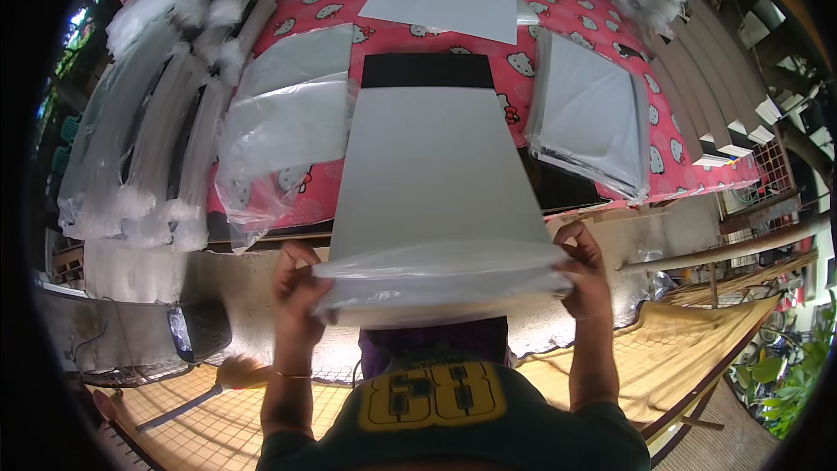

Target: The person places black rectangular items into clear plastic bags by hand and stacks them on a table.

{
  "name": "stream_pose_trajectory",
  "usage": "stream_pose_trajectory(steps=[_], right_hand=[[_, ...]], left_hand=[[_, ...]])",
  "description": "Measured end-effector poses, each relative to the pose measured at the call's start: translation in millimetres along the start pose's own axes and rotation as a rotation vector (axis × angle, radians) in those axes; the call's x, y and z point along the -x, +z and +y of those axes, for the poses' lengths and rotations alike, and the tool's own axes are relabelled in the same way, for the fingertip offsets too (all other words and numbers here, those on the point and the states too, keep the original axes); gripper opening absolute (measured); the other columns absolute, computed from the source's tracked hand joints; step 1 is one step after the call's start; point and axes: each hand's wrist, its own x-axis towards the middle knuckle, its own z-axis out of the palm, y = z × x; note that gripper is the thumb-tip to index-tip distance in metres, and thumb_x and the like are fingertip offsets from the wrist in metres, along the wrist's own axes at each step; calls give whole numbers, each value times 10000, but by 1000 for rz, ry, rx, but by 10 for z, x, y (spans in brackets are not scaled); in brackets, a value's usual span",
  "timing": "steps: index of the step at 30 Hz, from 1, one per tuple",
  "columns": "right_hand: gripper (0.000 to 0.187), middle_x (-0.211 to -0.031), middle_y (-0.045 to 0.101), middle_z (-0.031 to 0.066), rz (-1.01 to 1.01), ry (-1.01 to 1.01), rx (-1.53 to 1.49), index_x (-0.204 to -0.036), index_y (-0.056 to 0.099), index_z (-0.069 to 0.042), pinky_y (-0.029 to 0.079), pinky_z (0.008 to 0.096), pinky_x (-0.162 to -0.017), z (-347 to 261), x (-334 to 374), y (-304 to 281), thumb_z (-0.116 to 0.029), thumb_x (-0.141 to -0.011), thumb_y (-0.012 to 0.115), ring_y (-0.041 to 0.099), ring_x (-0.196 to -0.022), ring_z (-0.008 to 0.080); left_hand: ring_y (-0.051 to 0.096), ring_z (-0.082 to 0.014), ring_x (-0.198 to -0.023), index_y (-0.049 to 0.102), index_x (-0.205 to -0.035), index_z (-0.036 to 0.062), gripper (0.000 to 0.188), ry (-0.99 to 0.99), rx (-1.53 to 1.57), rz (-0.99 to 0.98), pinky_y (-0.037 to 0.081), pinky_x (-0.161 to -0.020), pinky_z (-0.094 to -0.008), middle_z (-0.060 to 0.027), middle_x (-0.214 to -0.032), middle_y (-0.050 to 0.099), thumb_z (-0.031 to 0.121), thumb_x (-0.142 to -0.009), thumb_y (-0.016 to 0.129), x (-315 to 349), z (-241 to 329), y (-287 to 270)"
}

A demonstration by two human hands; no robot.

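Head view, looking down. Left hand (299,292) at lower left of centre, thumb and fingers pinched together on the left end of a band of clear plastic (445,279). Right hand (586,272) at lower right of centre, slightly higher in the frame, likewise closed on the right end. Plastic stretched crosswise between both, somewhat blurred; exact finger contact hard to read.

Pale sheet (427,166) in mid-frame, above the plastic and between the two hands. Long axis running up the frame, away from the body, square across the line from hand to hand. Near end right at the plastic; far end beside a black strip (425,71). Cannot tell from here: near end inside the plastic, or merely under or behind it. Neither hand clearly nearer to the sheet; one just beside each lower corner. Key relation, by judgement: sheet's length upright in the frame, plastic level across its near end.

Round about, on the pink-clothed surface (323,208): plastic-wrapped packet (296,109) left of the sheet, another packet (588,118) to the right, loose white sheet (453,4) at upper centre. Heaped plastic bundles (161,144) at upper left; stacked boards (715,78) at upper right.
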Motion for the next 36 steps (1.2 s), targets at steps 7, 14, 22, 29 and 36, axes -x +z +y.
stream_pose_trajectory(steps=[7,14,22,29,36], right_hand=[[364,-1275,554,108,-430,-420,-622,-1274,489,-44,373,434,-1029,-1332,-952,666,-215,-953,502,536,-1159,255],[280,-1106,647,41,-165,-228,-739,-1169,566,-131,415,353,-957,-874,-2199,454,-252,-918,592,591,-1039,187],[264,-990,631,16,113,29,-173,-1101,576,-90,463,372,-833,318,-2394,-135,-244,-892,629,587,-982,192],[348,-838,581,30,365,-269,445,-1124,535,-82,479,316,-613,105,-2333,-36,-341,-906,616,587,-760,190],[345,-998,580,59,656,-321,-58,-1208,527,-37,569,309,-647,-506,-1642,-1347,-275,-958,532,599,-832,166]], left_hand=[[528,-299,-1163,481,-1274,29,387,305,699,-151,414,-996,-420,-175,-1246,546,203,-930,513,-1021,909,271],[620,-213,-940,559,-1122,31,209,-22,899,-22,484,-893,-387,-72,-1038,638,114,-932,534,-2308,117,141],[592,-178,-792,608,-967,30,213,-401,319,219,464,-838,-338,-49,-888,632,235,-913,590,-2082,-1067,-350],[584,-216,-804,586,-1056,-38,347,318,-496,191,455,-763,-349,-124,-826,618,285,-931,568,-2408,-861,327],[497,-99,-501,498,-1020,109,238,-330,-65,-524,447,-472,-255,-14,-715,521,336,-955,533,-2722,-714,1927]])
